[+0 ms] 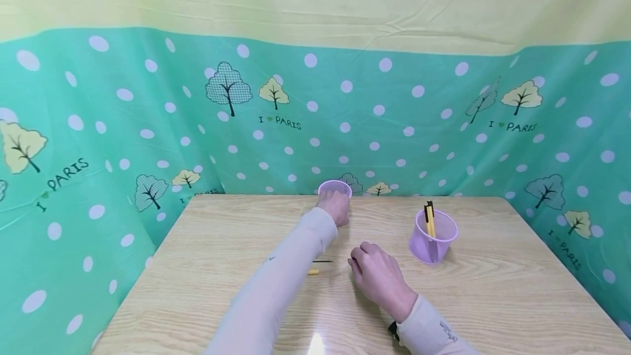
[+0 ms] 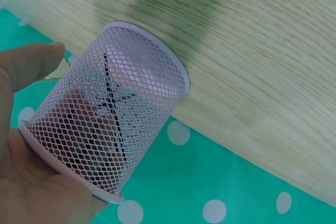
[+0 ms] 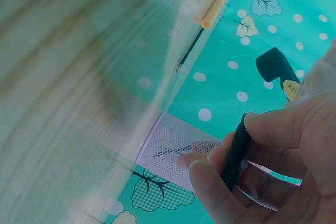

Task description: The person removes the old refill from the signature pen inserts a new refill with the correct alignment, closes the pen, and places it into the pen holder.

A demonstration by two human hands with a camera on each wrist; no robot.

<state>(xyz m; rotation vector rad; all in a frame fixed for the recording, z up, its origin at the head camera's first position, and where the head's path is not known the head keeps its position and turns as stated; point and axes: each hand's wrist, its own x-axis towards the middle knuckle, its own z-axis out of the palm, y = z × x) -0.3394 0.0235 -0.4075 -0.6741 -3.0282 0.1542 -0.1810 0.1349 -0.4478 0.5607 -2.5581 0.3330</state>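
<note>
Head view: on the left, the sleeve [image 1: 276, 284] crosses close by a yellow pen tube [image 1: 313, 272] and thin dark refill [image 1: 323, 261], so lift clear rather than drag, lest they roll. The left hand [image 1: 335, 209] dips into a lilac mesh cup [image 2: 149, 69] near the far edge of the table [image 1: 493, 295]; whether it holds anything, I cannot tell. Withdrawing straight up would keep the cup steady. The right hand [image 1: 382, 278] pinches a short black pen part [image 3: 237, 153], slim and seemingly ridged. Rightmost, yellow-and-black pens [image 1: 431, 227] stand in a second lilac cup [image 1: 419, 248].
</note>
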